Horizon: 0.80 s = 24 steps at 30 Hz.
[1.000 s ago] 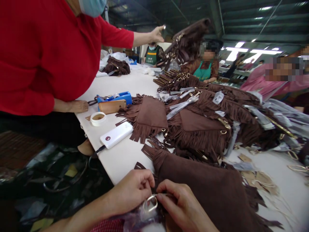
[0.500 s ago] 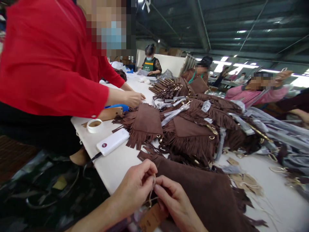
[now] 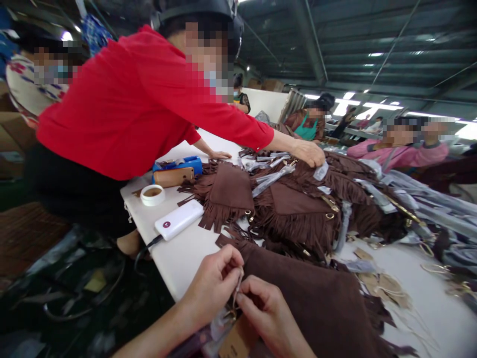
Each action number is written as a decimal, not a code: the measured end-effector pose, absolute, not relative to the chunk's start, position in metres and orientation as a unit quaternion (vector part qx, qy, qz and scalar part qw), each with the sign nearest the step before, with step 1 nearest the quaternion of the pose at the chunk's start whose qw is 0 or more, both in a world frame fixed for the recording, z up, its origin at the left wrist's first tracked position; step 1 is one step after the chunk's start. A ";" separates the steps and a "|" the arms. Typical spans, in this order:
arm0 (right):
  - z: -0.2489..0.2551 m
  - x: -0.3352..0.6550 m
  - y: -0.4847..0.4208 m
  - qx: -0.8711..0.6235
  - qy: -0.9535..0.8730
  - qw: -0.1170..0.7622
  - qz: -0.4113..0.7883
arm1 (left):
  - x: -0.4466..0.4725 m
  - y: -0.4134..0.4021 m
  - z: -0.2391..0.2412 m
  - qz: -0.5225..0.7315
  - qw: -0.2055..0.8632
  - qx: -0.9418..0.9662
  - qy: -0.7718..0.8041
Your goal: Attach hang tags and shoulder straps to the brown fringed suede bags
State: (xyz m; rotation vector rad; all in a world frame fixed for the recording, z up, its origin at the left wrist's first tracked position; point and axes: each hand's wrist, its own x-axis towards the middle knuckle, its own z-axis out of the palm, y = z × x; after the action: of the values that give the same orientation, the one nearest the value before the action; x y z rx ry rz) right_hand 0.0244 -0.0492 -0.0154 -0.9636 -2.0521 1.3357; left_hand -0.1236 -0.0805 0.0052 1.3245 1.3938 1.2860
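dark brown bag (image 3: 316, 308), same chocolate brown all over the fringe pile (image 3: 298, 209), pale cord (image 3: 236, 291), tan tag (image 3: 234, 343), plain white table (image 3: 186, 248), white power bank (image 3: 179, 219) with a maroon dot, bright blue dispenser (image 3: 182, 163), solid red top (image 3: 130, 104), teal apron (image 3: 307, 130), pink top (image 3: 402, 154)

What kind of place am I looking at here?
Likely a handbag workshop or factory floor: brown fringed bags piled on a long white table, several people working along it, and a high metal shed roof overhead.

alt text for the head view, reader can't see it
The left hand and right hand pinch a pale cord beside a brown fringed bag on a white table. A person in red reaches onto a pile of bags.
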 end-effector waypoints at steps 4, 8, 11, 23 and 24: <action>-0.016 0.024 -0.049 -0.362 -0.755 0.259 0.480 | -0.128 -0.085 -0.002 0.510 0.442 0.506 0.537; -0.016 0.024 -0.048 -0.370 -0.731 0.242 0.519 | -0.131 -0.088 -0.005 0.510 0.426 0.500 0.555; -0.019 0.024 -0.048 -0.363 -0.717 0.239 0.545 | -0.129 -0.085 -0.002 0.514 0.391 0.517 0.563; -0.021 0.025 -0.044 -0.371 -0.631 0.288 0.617 | -0.124 -0.080 0.005 0.519 0.400 0.512 0.555; -0.019 0.025 -0.043 -0.374 -0.621 0.280 0.629 | -0.126 -0.082 0.004 0.507 0.397 0.511 0.569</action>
State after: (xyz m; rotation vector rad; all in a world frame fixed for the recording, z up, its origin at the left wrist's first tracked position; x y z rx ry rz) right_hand 0.0251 -0.0433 -0.0193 -1.0032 -1.6644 1.6876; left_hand -0.1258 -0.0819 0.0044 1.2942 1.4423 1.2846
